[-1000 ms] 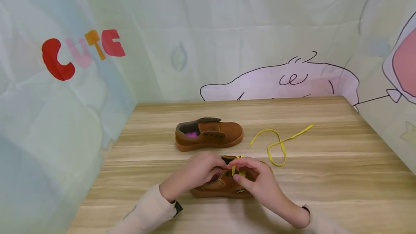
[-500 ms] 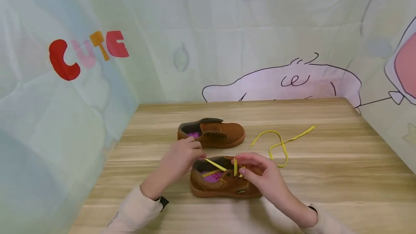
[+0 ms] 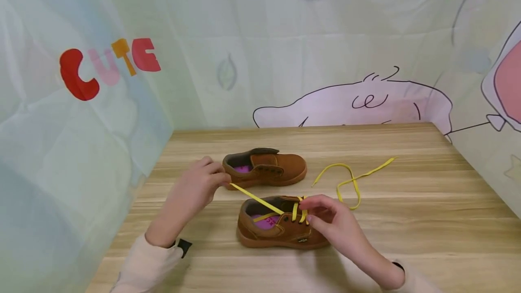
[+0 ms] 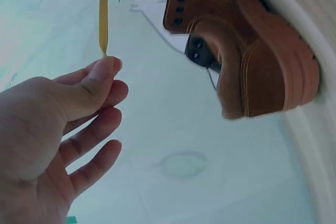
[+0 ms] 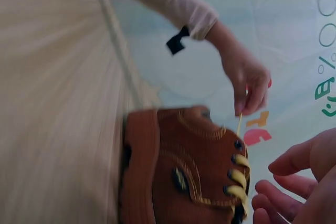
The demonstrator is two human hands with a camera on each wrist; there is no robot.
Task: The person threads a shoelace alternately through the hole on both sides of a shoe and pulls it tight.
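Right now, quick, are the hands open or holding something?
Left hand: closed, pinching the yellow lace.
Right hand: open, holding nothing, close to the nearer shoe.

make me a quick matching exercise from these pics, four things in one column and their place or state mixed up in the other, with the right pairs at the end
Things
1. Left hand
2. Right hand
3. Far shoe
4. Loose lace

Places and states
A. Brown, with no lace in its visible holes
B. Yellow, lying looped on the table
C. Beside the laced holes of the near shoe
D. Pinching a stretched lace that runs to the near shoe

Right pairs: 1-D, 2-C, 3-A, 4-B
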